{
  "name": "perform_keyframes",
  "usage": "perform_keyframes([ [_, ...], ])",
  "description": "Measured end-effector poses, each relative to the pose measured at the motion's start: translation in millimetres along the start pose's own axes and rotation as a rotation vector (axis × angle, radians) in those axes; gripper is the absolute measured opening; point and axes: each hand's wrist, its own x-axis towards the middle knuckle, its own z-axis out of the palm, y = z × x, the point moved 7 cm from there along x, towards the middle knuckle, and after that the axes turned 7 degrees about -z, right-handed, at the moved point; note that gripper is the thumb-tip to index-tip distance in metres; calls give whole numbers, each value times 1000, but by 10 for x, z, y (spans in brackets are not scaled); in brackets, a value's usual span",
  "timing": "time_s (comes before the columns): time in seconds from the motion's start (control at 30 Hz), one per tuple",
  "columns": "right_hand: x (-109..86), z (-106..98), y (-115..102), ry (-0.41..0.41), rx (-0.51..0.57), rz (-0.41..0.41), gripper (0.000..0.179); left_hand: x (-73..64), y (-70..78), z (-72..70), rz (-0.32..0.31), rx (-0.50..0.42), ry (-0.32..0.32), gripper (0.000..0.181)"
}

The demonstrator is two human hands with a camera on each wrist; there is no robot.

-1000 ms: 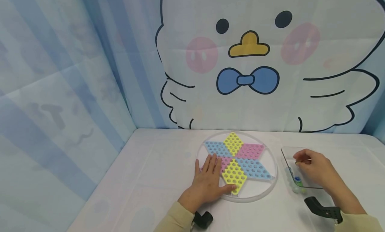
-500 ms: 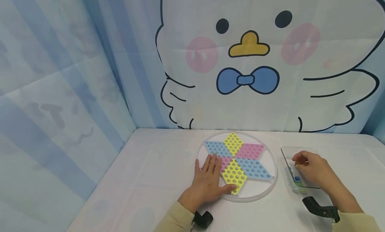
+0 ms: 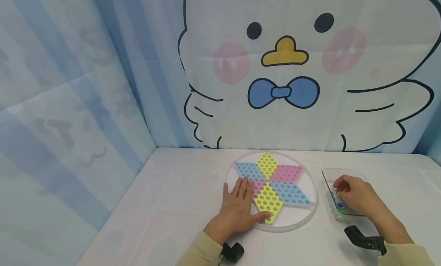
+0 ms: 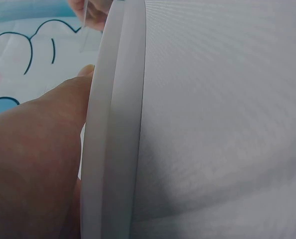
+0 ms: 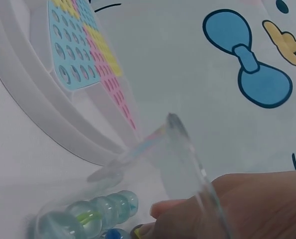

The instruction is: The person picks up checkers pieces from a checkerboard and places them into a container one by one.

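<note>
My left hand [image 3: 237, 212] lies flat with fingers spread on the round white Chinese checkers board [image 3: 291, 194]. Its thumb reaches onto the lower yellow section, and the palm covers part of the pink one. In the left wrist view, the board's edge [image 4: 123, 99] stands beside the thumb. My right hand [image 3: 360, 195] is down inside a clear plastic box [image 5: 175, 129], fingers curled. Its thumb and index fingertips pinch a dark yellowish marble [image 5: 136, 231], partly hidden by the fingers. Several clear marbles [image 5: 90, 216] and a blue marble [image 5: 116, 234] lie along the box's left side.
A white cloth covers the table [image 3: 172, 197]. Behind it hangs a blue-and-white curtain [image 3: 282, 124] with a cartoon bird, and another drape [image 3: 69, 105] closes the left side. Each wrist wears a black camera mount [image 3: 365, 238].
My right hand has shifted slightly left and lower inside the box, its fingertips dipping toward the marbles. The left hand and the board have stayed in place.
</note>
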Motion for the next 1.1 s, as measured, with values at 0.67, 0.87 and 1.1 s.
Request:
perform_keyframes([
  [0.67,-55,-151,-165,127,7,-36,21,20,-15,9,5,-20,-2,106],
  [0.87,-90,-257,-295,243,14,-50,21,24,-45,-8,3,-72,-15,103],
  [1.1,-111,-309,-547,325,31,-176,20,12,-89,-114,1,-110,-2,97],
])
